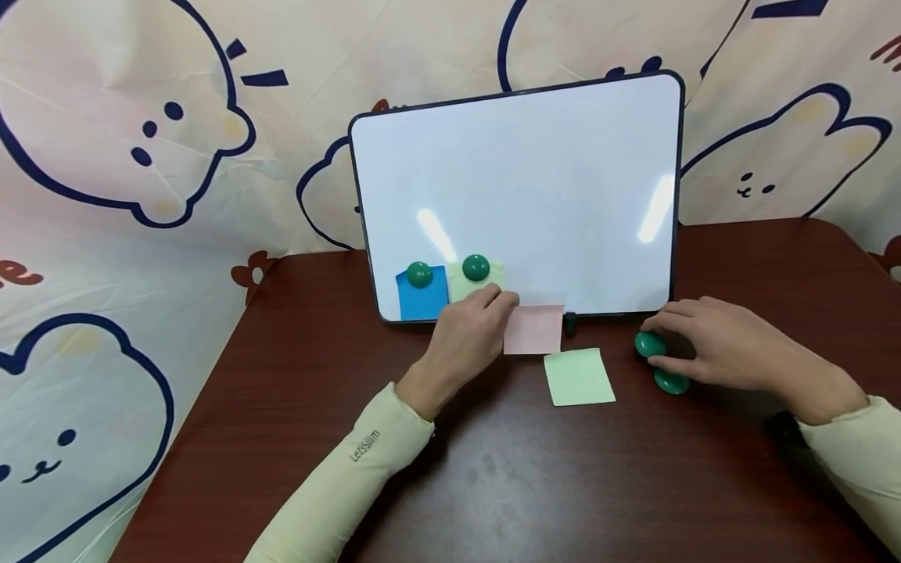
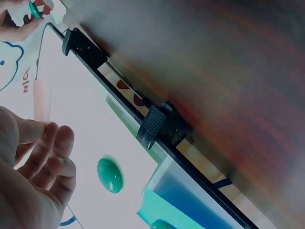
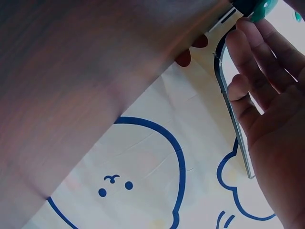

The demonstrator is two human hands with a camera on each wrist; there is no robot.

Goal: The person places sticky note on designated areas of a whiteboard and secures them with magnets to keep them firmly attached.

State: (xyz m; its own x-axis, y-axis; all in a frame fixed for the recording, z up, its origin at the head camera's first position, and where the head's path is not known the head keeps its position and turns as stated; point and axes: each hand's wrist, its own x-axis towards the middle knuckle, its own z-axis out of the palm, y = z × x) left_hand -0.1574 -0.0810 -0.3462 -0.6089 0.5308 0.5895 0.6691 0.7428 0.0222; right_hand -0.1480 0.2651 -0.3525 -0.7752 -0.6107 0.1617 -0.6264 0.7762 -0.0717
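Here we are seeing the left hand pinching the pink note by its upper left corner, at the lower edge of the whiteboard; whether the paper is touching the board, we cannot be sure. Over by the board's lower right corner, the right hand is gripping the upper magnet between thumb and fingertips. We are judging the note thin, feather-light and ready to flop or crease, so a corner or top edge is looking like the place to pinch; the magnet is looking stiff, smooth and perhaps slippery, best taken round its rim. Crowding that thumb, the lower magnet is sitting on the desk. A black foot is jutting out just right of the pink note, the green note is lying nearer the desk's front edge, and the blue note is filling the board's lower left corner.
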